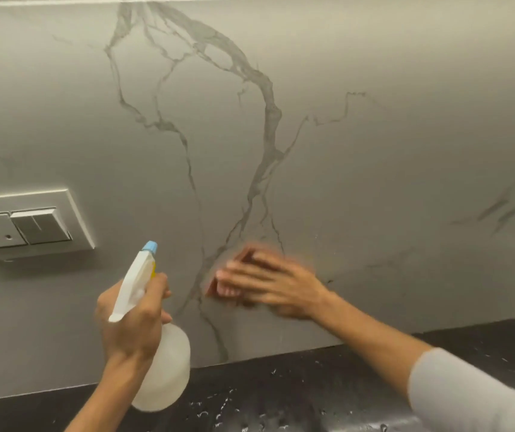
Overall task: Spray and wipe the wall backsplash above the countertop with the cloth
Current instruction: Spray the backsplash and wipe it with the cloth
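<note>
The backsplash (359,126) is pale grey marble with dark veins, filling most of the head view. My left hand (131,325) grips a white spray bottle (162,369) by its neck, blue nozzle pointing up toward the wall. My right hand (274,285) lies flat with fingers spread, pressing a reddish-brown cloth (218,286) against the wall just above the counter. That hand is motion-blurred, and it hides most of the cloth.
A white socket and switch plate (28,226) is mounted on the wall at the left. The black countertop (281,391) runs along the bottom, speckled with water drops. Dark smudges (499,210) mark the wall at the right.
</note>
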